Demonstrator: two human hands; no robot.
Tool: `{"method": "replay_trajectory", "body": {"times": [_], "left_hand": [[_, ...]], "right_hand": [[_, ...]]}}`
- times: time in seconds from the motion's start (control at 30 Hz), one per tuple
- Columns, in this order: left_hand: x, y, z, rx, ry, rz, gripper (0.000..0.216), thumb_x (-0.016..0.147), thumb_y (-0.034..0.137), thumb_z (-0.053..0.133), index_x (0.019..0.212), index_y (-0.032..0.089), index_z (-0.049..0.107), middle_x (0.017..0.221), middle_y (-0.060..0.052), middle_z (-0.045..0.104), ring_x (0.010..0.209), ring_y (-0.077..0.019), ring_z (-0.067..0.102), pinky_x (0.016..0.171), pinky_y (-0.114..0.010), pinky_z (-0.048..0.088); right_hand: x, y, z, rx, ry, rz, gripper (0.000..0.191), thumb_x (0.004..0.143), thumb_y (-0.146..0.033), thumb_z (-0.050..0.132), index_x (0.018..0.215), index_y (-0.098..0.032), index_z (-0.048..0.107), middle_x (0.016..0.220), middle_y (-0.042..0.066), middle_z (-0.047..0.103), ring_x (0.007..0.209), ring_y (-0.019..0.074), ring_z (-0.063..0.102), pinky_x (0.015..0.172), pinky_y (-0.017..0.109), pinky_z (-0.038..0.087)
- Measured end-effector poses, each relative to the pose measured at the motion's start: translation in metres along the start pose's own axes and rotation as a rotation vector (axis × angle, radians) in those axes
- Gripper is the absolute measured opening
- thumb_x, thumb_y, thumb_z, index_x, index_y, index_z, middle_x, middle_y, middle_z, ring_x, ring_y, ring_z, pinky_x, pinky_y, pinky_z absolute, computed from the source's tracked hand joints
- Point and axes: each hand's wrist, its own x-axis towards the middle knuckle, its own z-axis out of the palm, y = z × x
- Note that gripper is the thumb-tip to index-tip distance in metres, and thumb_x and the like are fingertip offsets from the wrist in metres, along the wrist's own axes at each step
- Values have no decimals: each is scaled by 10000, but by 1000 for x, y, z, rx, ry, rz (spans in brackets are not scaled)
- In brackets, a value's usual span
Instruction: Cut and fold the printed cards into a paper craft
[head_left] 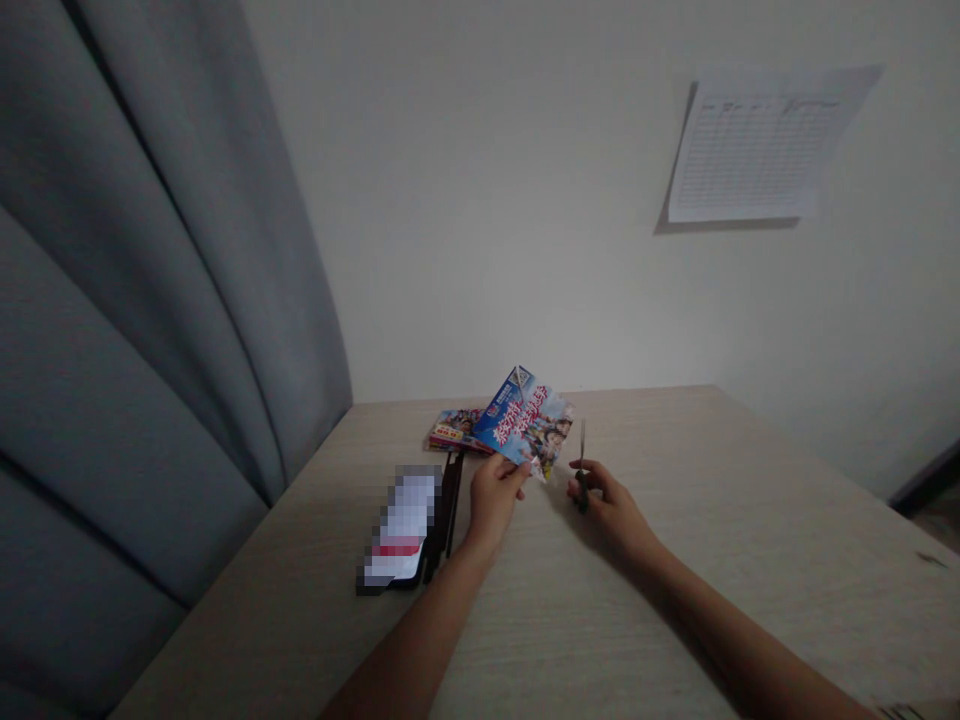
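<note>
My left hand (495,497) pinches the lower edge of a colourful printed leaflet (525,418) and holds it tilted up above the wooden table (675,520). Just to its right, my right hand (604,500) is closed round the handles of a pair of scissors (582,448), whose blades point up and away beside the leaflet's right edge. The blades look closed and do not touch the paper.
More colourful leaflets (454,428) lie flat behind the held one. A phone (401,528) on a dark case lies to the left of my left hand. A grey curtain (142,300) hangs at the left. A printed sheet (757,145) is stuck on the wall.
</note>
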Motion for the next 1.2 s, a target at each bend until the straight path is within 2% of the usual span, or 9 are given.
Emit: {"method": "replay_trajectory", "body": {"times": [0.17, 0.43, 0.67, 0.93, 1.2], "left_hand": [[3, 1, -3, 40, 18, 27, 294, 688, 398, 730, 832, 145, 689, 768, -62, 726, 654, -160, 645, 451, -198, 372], [3, 11, -6, -14, 54, -22, 330, 659, 424, 750, 832, 151, 684, 874, -98, 754, 731, -179, 680, 463, -189, 371], [1, 19, -10, 8, 108, -35, 274, 689, 392, 750, 819, 160, 686, 871, -85, 760, 648, -147, 657, 466, -191, 371], [0, 22, -10, -1, 99, -18, 290, 707, 408, 749, 822, 152, 674, 846, -94, 755, 672, -156, 657, 481, -195, 376], [3, 20, -9, -44, 101, -21, 281, 666, 386, 772, 781, 145, 684, 848, -106, 761, 665, -154, 660, 462, -182, 358]], "right_hand": [[-8, -8, 5, 29, -141, -20, 463, 842, -549, 596, 1135, -192, 617, 764, 19, 645, 684, 159, 565, 642, 269, 453], [-13, -19, 4, 99, -310, -2, 429, 860, -581, 574, 1017, -186, 634, 709, 2, 621, 660, 149, 538, 613, 254, 422], [-18, -20, 6, 93, -355, 1, 392, 863, -560, 587, 974, -188, 634, 706, -16, 591, 648, 135, 501, 605, 240, 387], [-22, -22, 9, 136, -451, 4, 356, 857, -532, 590, 985, -201, 610, 691, -26, 568, 621, 129, 471, 583, 239, 362], [-22, -19, 12, 132, -483, -11, 325, 856, -483, 599, 982, -183, 594, 689, -26, 534, 621, 123, 441, 577, 246, 342]]}}
